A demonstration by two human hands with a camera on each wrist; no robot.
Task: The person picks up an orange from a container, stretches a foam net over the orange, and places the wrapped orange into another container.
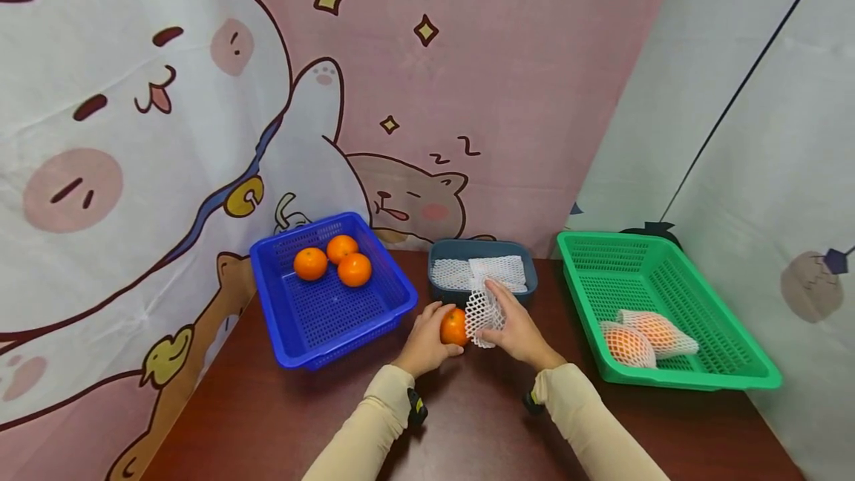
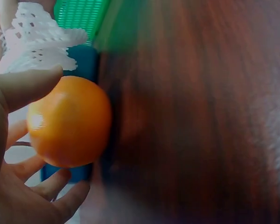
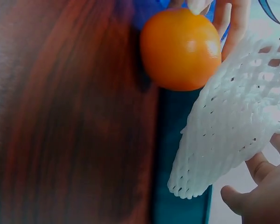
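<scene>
Head view, near first: cream sleeves (image 1: 357, 429) run up from the bottom edge over the dark table (image 1: 470, 421), forearms angled inward so the hands face each other just below frame centre. Left hand (image 1: 424, 341) grips an orange (image 1: 453, 327), thumb on the near side, fingers curled round the far side; hold about as wide as the fruit. Right hand (image 1: 519, 329) holds a white foam net (image 1: 482, 314) right beside the orange, thumb low, fingers higher; exact finger placement partly hidden by mesh. Can't tell if net and fruit touch, or which net end faces the fruit.

Step looks like lining up net and orange, fruit not yet inside. Next move probably calls for spreading the net's mouth and feeding the orange in, left hand steady.

Behind, centre: dark tray (image 1: 437, 249) with spare nets (image 1: 452, 274). Blue basket (image 1: 267, 295), left of centre, has three loose oranges (image 1: 310, 263). Green basket (image 1: 718, 334), lower right, has two netted fruits (image 1: 628, 345). Farthest: cartoon backdrop (image 1: 521, 80) across the top.
</scene>
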